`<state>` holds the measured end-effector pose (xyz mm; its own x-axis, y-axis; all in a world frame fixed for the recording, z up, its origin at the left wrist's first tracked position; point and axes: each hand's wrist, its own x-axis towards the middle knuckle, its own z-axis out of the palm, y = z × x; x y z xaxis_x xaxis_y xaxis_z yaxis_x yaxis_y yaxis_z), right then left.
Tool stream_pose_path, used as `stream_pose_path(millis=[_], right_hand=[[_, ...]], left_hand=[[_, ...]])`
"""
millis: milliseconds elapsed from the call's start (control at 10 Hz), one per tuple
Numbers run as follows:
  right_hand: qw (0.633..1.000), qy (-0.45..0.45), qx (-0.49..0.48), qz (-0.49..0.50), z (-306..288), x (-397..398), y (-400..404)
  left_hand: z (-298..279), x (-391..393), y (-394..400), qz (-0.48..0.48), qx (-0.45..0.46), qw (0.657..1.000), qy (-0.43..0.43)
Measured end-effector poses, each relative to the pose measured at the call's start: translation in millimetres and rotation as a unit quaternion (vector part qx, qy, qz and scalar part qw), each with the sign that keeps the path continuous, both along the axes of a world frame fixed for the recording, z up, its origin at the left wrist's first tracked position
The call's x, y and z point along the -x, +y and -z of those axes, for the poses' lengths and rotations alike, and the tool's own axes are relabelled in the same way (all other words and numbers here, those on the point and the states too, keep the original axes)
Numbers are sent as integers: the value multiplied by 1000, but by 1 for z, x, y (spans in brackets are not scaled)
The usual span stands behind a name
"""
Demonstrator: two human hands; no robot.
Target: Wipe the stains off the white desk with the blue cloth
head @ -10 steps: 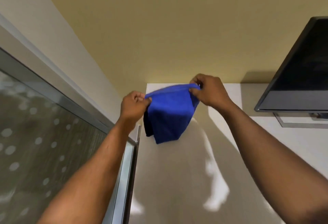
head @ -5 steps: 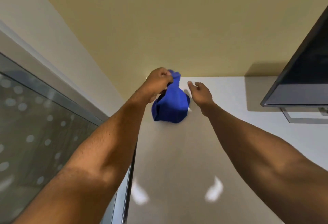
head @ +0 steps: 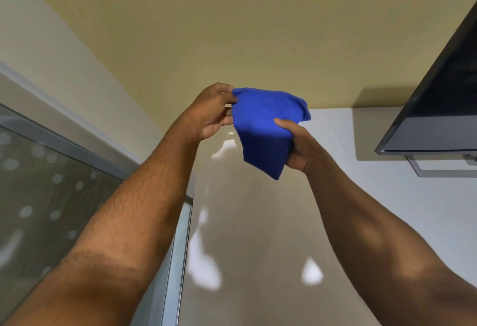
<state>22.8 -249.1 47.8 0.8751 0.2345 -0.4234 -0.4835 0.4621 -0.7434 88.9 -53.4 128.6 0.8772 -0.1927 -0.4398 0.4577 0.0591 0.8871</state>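
White desk (head: 258,222) by yellow wall, monitor (head: 438,98) right, both hands' fingers pinching blue cloth (head: 263,129) aloft

Across the top of the frame you have a yellow-beige wall (head: 232,28), plain and evenly lit, running down to the far edge of the surface. At the upper left a paler, off-white wall (head: 51,49) meets it along a slanting corner line. Below that, in the lower left, you see a glass panel (head: 38,196) dotted with pale round spots, held in a grey metal frame (head: 178,261) whose upright edge runs down toward the bottom of the frame. At the right edge a dark monitor (head: 444,98) leans into view, its screen black, with its grey stand (head: 438,170) beneath it and a shadow on the wall to its left.
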Motion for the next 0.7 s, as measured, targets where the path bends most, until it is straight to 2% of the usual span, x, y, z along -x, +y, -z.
stream_pose_path(millis=[100,200,300,400,500,600,700], right_hand=[[991,19,131,22,-7,-20,3],[949,40,308,55,-5,-46,22],[864,46,502,-19,5,-49,28],[724,-34,688,-44,14,-29,25],[699,-124,705,-15,12,-9,28],[690,-230,684,-48,3,11,39],[666,-271,689,-84,-14,19,46]], left_hand=[[14,-16,4,-55,-140,988,-20],[36,-38,8,-95,-286,953,-34],[49,-35,11,-6,-367,930,-18],[66,-3,11,86,-441,890,-81],[74,22,16,87,-432,891,-107],[60,48,14,69,-409,903,-114],[42,55,18,33,-389,912,-129]])
